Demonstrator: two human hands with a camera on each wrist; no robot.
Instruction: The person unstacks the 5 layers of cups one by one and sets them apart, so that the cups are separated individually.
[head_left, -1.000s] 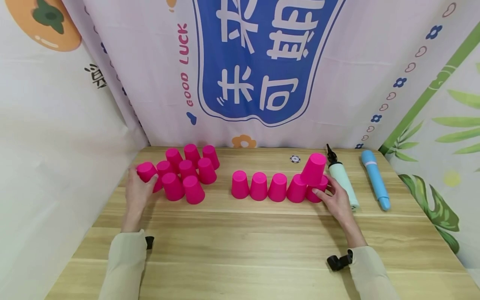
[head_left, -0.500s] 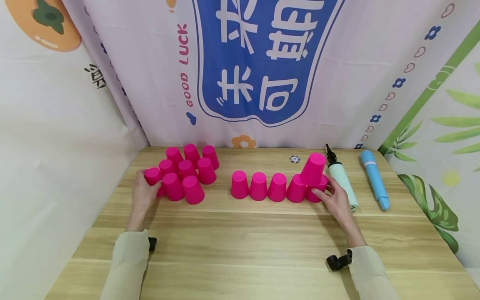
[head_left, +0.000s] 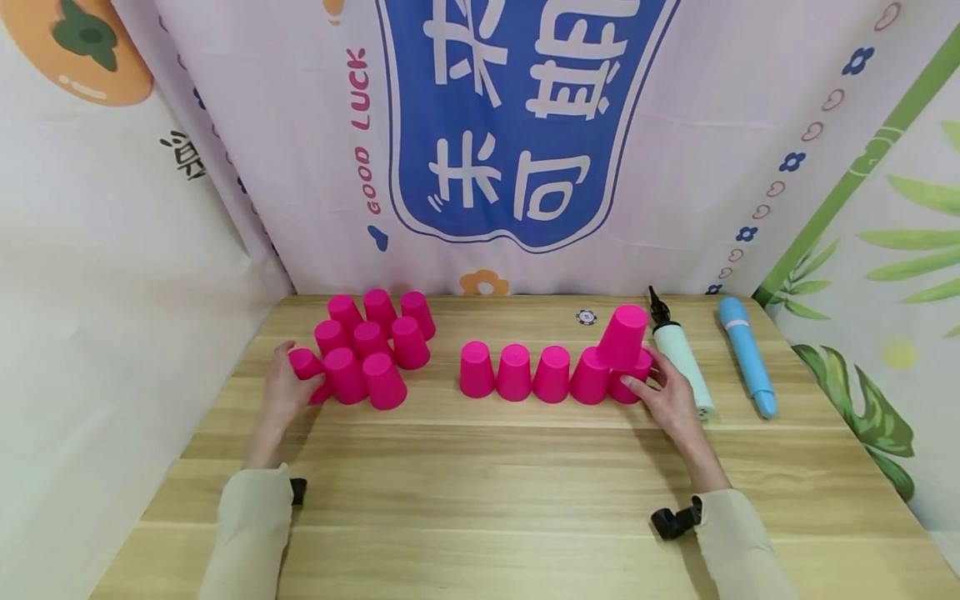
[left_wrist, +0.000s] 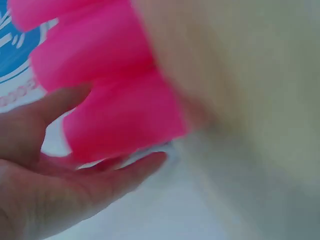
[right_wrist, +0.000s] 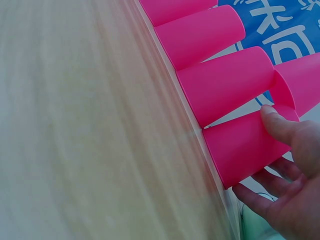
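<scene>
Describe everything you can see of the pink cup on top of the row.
The top cup is plain bright pink, tapered and plastic-looking. It stands upside down, closed narrow end up, bridging the end cup and its neighbour at the row's right. Its rim touches both. The right hand grips the end cup; whether it also touches the top cup is unclear.

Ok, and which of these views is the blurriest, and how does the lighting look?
Left wrist view is blurriest: the tabletop is smeared, the pink cups soft-edged; right wrist view, cup edges fairly crisp but wood grain soft; head view, clearest, with fairly even light, faint shadows on the tabletop and readable lettering on the blue banner panel.
</scene>
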